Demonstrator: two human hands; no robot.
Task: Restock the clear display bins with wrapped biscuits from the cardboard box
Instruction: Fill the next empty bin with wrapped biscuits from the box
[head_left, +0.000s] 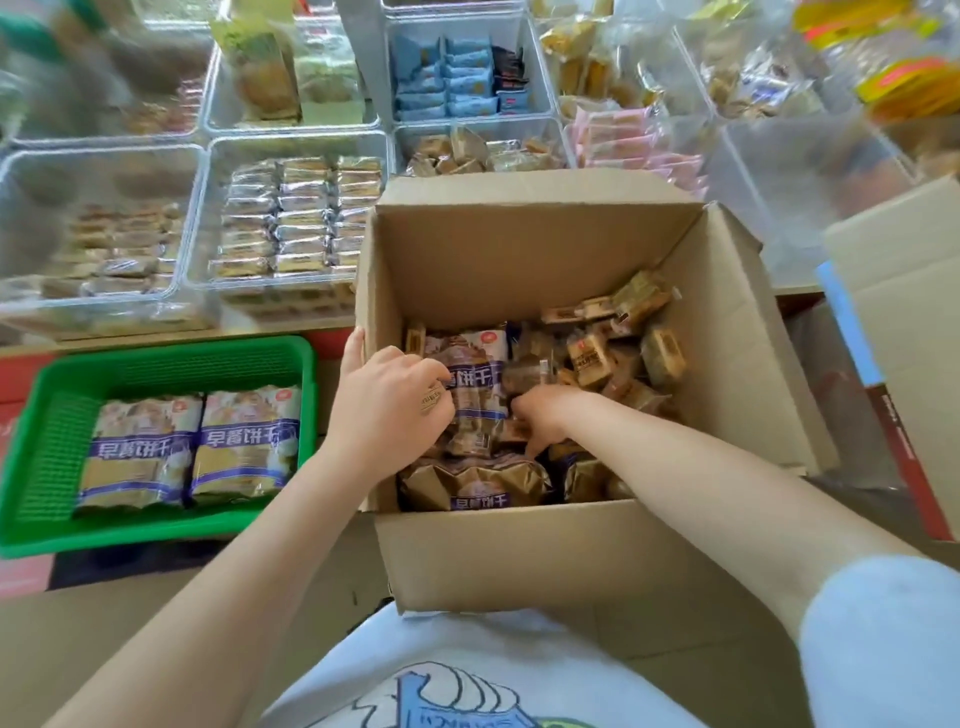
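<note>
box open-topped, below bins | left hand pinches small biscuit at box's left wall | right hand curled into loose biscuits, grasp unclear | large pack long axis pointing away

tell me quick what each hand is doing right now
Left hand: grips a small wrapped biscuit inside the cardboard box.
Right hand: fingers buried among packets, grip cannot be told.

Bright, even daylight with soft shadows; wide-angle bending at the edges, motion blur smearing the upper corners.
</note>
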